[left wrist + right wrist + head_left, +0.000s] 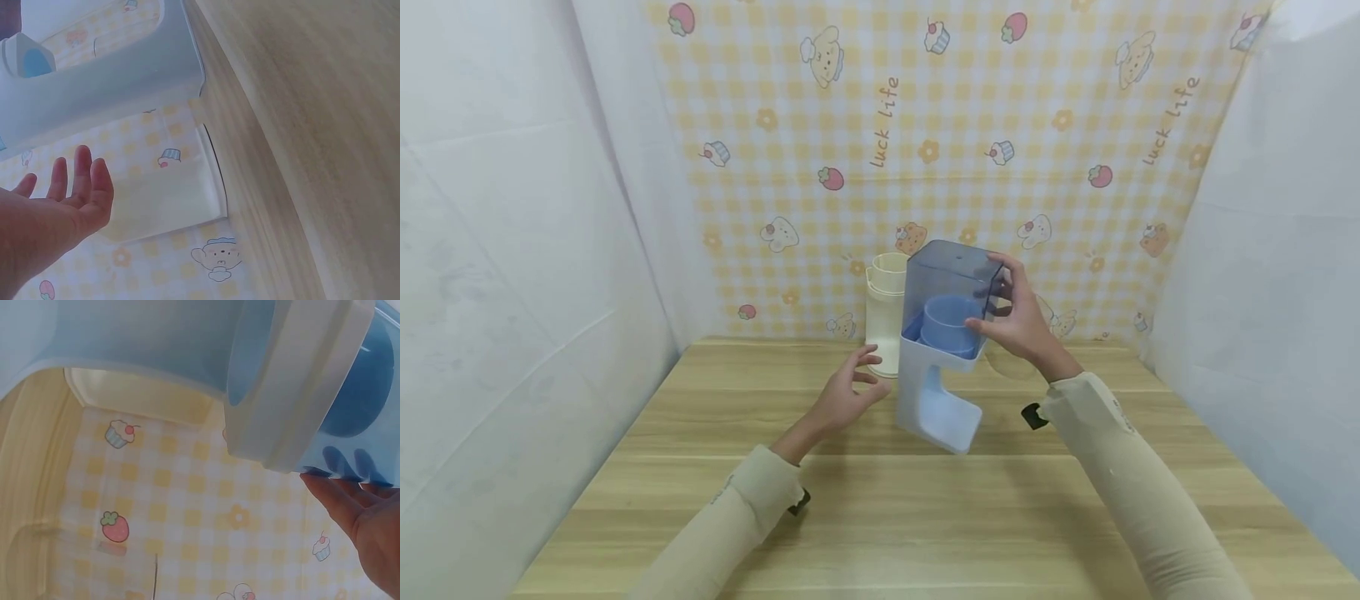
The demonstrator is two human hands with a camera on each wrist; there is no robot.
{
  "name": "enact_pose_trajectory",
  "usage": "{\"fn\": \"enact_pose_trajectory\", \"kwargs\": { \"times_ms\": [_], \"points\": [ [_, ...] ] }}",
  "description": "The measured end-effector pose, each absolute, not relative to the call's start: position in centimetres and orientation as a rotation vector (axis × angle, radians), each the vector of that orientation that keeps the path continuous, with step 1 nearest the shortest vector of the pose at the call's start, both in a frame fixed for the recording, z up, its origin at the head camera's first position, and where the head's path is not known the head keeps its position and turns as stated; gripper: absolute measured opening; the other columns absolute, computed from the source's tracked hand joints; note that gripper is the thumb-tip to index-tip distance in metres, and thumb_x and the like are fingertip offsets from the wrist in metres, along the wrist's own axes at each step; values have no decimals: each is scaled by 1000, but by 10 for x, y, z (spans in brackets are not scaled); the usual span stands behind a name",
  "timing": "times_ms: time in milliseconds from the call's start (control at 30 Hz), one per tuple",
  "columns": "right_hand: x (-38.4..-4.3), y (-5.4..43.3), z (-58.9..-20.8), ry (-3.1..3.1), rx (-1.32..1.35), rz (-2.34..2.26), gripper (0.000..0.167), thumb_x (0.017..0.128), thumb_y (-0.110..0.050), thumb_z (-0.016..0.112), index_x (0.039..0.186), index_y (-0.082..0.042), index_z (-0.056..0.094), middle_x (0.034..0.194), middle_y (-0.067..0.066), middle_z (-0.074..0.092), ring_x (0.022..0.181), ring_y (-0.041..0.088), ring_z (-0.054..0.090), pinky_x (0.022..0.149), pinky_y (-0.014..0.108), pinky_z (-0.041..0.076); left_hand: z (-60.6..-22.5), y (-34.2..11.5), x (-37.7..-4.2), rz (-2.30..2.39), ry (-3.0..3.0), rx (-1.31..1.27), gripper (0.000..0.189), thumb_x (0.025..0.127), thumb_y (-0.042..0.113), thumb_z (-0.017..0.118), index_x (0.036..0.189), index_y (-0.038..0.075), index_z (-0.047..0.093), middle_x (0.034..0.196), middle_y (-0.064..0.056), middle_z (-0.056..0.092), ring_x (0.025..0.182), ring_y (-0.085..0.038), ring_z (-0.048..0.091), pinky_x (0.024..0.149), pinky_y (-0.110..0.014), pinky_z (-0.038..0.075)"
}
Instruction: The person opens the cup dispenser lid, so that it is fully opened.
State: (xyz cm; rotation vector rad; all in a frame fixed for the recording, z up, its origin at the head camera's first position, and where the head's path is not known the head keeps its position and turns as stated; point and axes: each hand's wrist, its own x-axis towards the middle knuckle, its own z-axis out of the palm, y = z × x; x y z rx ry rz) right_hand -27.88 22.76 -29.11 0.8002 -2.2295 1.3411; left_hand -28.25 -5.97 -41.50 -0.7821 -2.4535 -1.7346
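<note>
My right hand (1018, 321) grips the smoky see-through cover of a white dispenser (917, 392), thumb on the near side and fingers behind. A blue round cup-like part (951, 327) shows inside the cover, and a white ledge juts out below. The dispenser stands tilted over the table. To its left, my left hand (842, 400) is held with loosely bent fingers and holds nothing. In the left wrist view that hand (69, 206) is apart from the dispenser body (125, 81). The right wrist view shows fingertips (322, 484) against the cover.
A cream cylindrical container (883, 321) with an open top stands behind the dispenser, partly hidden by it. A clear rounded item (1015, 365) lies behind my right hand. Beyond the wooden table (880, 533) hangs a yellow checked cloth (760, 192), with white sheets at both sides.
</note>
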Motion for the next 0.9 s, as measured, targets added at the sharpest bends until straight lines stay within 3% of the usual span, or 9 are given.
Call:
{"fn": "enact_pose_trajectory", "kwargs": {
  "times_ms": [200,400,600,733,900],
  "points": [
    [-298,235,-306,-2195,862,1406,95,75,6,75,150,-8,19,142,32,41,116,51,54,88,65,48,-413,-61,-283,-1718,-2436,-773,75,93,20,68,156,14,26,147,-15,44,120,-38,55,87,-43,54],
    [-304,237,-312,-2160,940,1461,96,74,2,76,151,-15,21,143,26,43,117,48,55,87,63,49,-410,-63,-283,-1702,-2427,-781,80,91,28,71,156,20,25,148,-10,43,120,-31,54,87,-42,53],
    [-302,236,-311,-2158,965,1464,94,77,-6,79,151,-15,22,142,25,45,116,46,56,86,46,53,-408,-65,-283,-1704,-2433,-801,85,89,35,72,157,20,23,151,-12,40,125,-36,51,88,-43,50],
    [-301,235,-311,-2142,994,1475,93,76,-8,80,151,-14,23,140,24,49,114,38,60,84,33,54,-407,-65,-281,-1698,-2438,-802,86,90,28,72,158,21,21,152,-12,38,125,-36,51,89,-44,49],
    [-300,234,-310,-2104,1044,1500,93,74,-1,76,149,-9,23,137,25,50,112,40,61,81,31,56,-405,-67,-281,-1705,-2443,-801,88,89,28,73,159,23,19,153,-9,38,126,-33,51,89,-43,48]
  ]
}}
